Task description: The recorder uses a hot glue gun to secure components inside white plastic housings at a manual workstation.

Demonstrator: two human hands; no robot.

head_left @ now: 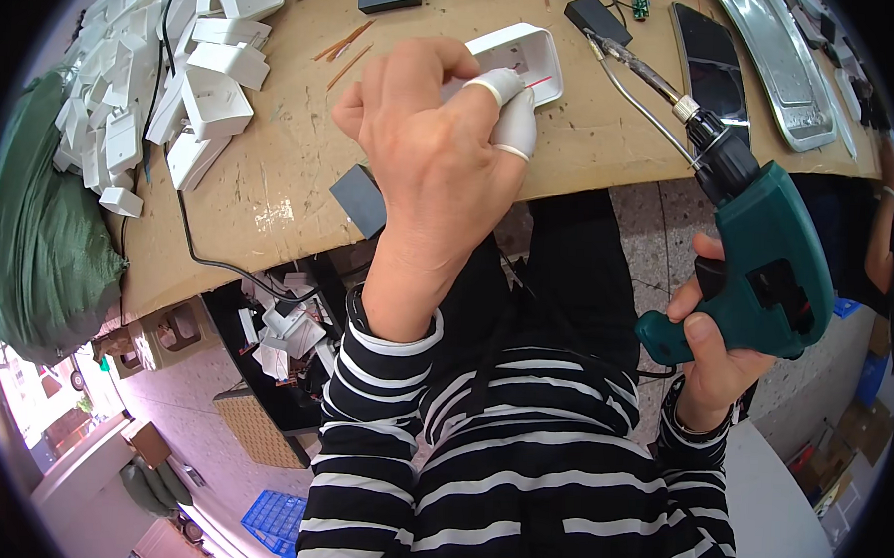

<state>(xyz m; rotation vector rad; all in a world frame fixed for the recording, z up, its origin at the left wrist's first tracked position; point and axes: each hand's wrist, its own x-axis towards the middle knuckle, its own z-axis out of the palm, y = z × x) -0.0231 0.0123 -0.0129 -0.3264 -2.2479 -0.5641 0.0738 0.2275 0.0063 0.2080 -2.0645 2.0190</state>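
My left hand (433,139) reaches over the table with white finger cots on thumb and forefinger. Those two fingertips are pinched together, and a short thin red wire (540,82) sticks out from them. They are at a white plastic housing (543,50), an open shallow box whose left part my hand hides. My right hand (708,345) is closed round the handle of a green soldering gun (780,249). Its metal tip and a curved feed tube point up and left, beside a small black block (590,18) and right of the housing.
White plastic housings (215,99) lie heaped at the left, next to green cloth (50,232). A dark grey block (359,200) sits by the table's near edge. A black phone-like slab (711,66) and a silver tray (790,85) lie at the right. A black cable (194,253) hangs over the edge.
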